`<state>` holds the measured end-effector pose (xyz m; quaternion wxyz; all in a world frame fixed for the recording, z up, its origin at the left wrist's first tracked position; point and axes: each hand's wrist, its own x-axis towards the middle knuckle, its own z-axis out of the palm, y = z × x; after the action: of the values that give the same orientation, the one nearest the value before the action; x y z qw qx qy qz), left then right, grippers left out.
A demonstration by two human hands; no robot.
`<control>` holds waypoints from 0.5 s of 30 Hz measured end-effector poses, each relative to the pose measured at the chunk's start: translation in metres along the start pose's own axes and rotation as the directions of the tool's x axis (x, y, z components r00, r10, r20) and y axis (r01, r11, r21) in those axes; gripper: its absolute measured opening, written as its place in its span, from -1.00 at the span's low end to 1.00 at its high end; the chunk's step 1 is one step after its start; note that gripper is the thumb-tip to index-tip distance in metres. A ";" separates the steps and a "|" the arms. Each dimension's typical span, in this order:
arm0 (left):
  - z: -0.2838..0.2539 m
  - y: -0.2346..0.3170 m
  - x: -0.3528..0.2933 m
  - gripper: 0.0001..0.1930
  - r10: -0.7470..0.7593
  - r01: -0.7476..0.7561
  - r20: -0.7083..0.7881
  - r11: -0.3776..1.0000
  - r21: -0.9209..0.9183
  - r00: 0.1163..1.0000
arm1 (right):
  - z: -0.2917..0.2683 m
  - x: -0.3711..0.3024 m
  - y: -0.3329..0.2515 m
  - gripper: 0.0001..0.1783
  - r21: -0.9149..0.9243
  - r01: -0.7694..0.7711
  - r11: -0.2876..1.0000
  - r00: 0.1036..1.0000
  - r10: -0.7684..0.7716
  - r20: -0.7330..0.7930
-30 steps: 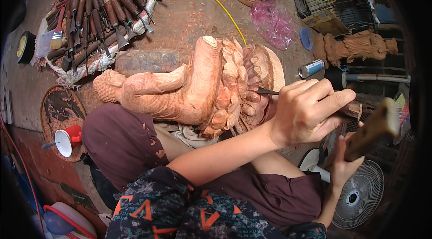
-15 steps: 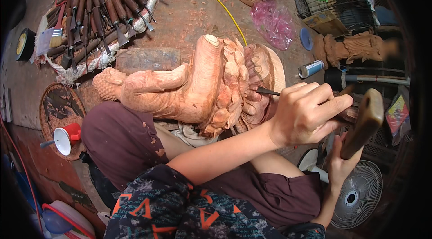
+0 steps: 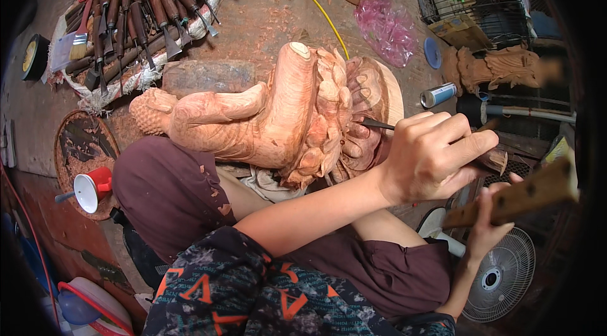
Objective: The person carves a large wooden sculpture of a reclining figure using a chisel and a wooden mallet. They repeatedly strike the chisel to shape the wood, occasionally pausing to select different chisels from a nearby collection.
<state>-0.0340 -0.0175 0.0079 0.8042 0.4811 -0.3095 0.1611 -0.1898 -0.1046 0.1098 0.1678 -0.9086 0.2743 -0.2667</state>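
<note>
A carved wooden figure lies on its side across the low work surface, its knobbly head to the left. Petal-like carving rings its base at the right. My left hand is closed round a chisel; its dark blade reaches the carved petals, and the wooden handle end sticks out beyond my fist. Lower right, my right hand grips a wooden mallet, tilted and apart from the chisel's end. Some of its fingers are hidden behind the mallet.
Many wooden-handled chisels and a brush lie at upper left. A red-and-white mug stands on a round tray. A fan is at lower right; a can and pink plastic bag lie beyond the figure.
The mallet has swung away from the chisel's handle, down and to the right, and turned. My left hand keeps the chisel at nearly the same spot on the petals.
</note>
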 end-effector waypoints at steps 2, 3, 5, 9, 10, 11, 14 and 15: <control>0.001 -0.001 0.000 -0.48 0.008 -0.008 -0.002 1.000 0.012 1.000 | -0.001 -0.006 0.012 -0.45 -0.261 0.132 0.956 0.987 -0.102 0.125; 0.000 -0.002 -0.001 -0.49 0.009 -0.009 -0.005 1.000 0.024 1.000 | 0.000 -0.005 0.010 -0.47 -0.195 0.062 0.979 0.994 -0.043 0.100; -0.001 -0.004 0.001 -0.49 0.013 -0.012 -0.015 1.000 0.020 1.000 | 0.001 -0.001 -0.002 -0.50 0.003 -0.014 1.000 1.000 0.014 0.026; -0.003 -0.001 0.004 -0.50 -0.001 0.001 -0.051 1.000 -0.004 0.999 | 0.003 -0.003 0.003 -0.49 -0.036 0.033 0.999 0.999 -0.032 0.039; -0.003 -0.002 0.004 -0.51 0.001 -0.001 -0.050 1.000 0.004 0.999 | 0.003 -0.004 0.003 -0.46 -0.122 0.040 0.992 0.997 -0.032 0.069; -0.003 -0.003 0.003 -0.51 0.003 -0.003 -0.050 1.000 0.011 0.999 | 0.002 -0.004 0.003 -0.43 -0.207 0.049 0.977 0.995 -0.029 0.099; -0.002 -0.004 0.006 -0.52 0.001 -0.001 -0.050 1.000 0.003 0.999 | 0.003 0.000 -0.012 -0.42 0.120 -0.121 0.985 0.992 0.117 0.038; -0.003 -0.004 0.006 -0.52 -0.008 0.007 -0.047 1.000 -0.006 0.999 | 0.002 0.002 -0.005 -0.42 0.118 -0.011 0.993 1.000 0.013 -0.019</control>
<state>-0.0261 -0.0173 0.0086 0.8134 0.4759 -0.2892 0.1684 -0.1849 -0.1014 0.1112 0.2201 -0.8927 0.2650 -0.2905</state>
